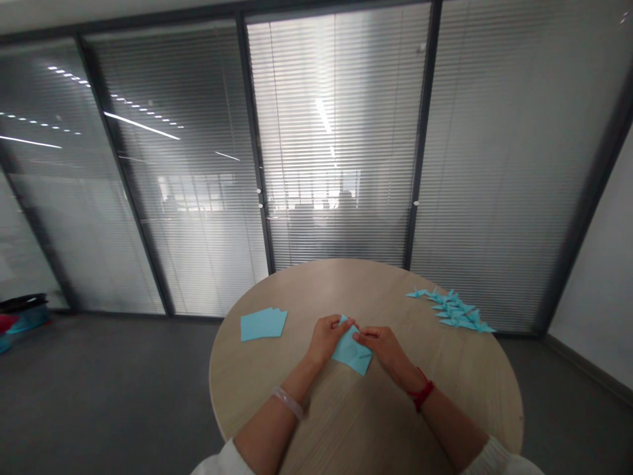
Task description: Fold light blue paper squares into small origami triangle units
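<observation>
A light blue sheet of origami paper, partly folded, is between my hands over the middle of the round table. My left hand grips its upper left edge, thumb on top. On its upper right side, my right hand pinches the paper between thumb and fingers. The fingertips of both hands nearly meet at the paper's top. Left of my hands lies a small stack of flat blue paper sheets. Several folded blue paper cranes sit clustered near the table's right edge.
The round wooden table stands before a glass partition with blinds. A dark bag or bin with blue sides is on the grey floor at the far left. A white wall rises at the right.
</observation>
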`<action>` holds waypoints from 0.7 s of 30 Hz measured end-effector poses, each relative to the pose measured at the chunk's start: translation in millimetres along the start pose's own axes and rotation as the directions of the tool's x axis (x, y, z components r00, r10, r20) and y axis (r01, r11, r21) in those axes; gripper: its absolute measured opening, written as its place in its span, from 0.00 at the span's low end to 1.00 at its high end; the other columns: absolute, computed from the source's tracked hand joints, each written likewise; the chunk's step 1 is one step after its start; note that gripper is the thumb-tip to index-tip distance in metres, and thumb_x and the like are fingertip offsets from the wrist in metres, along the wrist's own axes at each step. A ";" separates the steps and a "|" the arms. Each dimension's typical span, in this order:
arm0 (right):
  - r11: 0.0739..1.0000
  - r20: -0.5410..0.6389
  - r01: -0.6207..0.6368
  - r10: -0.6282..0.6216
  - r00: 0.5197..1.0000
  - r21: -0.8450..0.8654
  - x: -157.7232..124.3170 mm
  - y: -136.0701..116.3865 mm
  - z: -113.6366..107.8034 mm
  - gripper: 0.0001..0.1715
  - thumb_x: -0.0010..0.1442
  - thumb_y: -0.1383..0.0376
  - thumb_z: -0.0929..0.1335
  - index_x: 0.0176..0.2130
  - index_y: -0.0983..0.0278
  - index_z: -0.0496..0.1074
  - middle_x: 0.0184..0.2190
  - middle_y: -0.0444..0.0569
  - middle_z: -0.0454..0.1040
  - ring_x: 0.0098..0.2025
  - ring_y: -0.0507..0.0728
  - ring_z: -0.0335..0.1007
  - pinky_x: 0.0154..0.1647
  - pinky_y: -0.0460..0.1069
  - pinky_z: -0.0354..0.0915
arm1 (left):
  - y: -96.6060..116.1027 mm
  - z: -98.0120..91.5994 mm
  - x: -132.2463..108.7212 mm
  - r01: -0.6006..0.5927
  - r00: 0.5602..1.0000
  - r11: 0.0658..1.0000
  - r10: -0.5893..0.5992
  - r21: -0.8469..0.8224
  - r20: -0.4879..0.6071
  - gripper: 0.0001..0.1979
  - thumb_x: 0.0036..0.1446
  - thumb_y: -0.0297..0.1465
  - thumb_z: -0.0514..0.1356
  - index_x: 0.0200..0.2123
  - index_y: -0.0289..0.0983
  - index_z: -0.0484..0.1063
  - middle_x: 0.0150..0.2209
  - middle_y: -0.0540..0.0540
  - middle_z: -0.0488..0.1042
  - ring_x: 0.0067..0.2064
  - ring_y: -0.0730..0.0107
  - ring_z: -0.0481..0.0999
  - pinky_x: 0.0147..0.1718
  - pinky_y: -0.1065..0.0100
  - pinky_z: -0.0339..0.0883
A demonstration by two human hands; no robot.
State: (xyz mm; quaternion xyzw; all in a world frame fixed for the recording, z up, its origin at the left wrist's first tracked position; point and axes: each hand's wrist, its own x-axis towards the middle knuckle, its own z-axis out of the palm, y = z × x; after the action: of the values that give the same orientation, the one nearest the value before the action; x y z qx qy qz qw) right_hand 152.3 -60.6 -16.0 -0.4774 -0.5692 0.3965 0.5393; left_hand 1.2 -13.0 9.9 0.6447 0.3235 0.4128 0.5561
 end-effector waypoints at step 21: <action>0.999 0.006 -0.028 0.028 1.000 -0.033 0.3 1.6 0.7 0.23 0.46 0.51 0.70 0.26 0.70 0.75 0.19 0.44 0.67 0.21 0.51 0.60 0.23 0.45 0.55 | 8.1 -3.2 -0.8 -0.069 0.994 0.997 0.071 0.025 -0.089 0.20 0.45 0.45 0.62 0.27 0.31 0.77 0.27 0.42 0.78 0.25 0.69 0.72 0.26 0.71 0.64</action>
State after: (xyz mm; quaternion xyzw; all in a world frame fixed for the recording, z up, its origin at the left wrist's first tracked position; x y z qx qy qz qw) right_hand 151.8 -59.9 -17.6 -0.4928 -0.5706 0.3960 0.5241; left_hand -2.4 -13.6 17.8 0.6425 0.3298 0.4569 0.5193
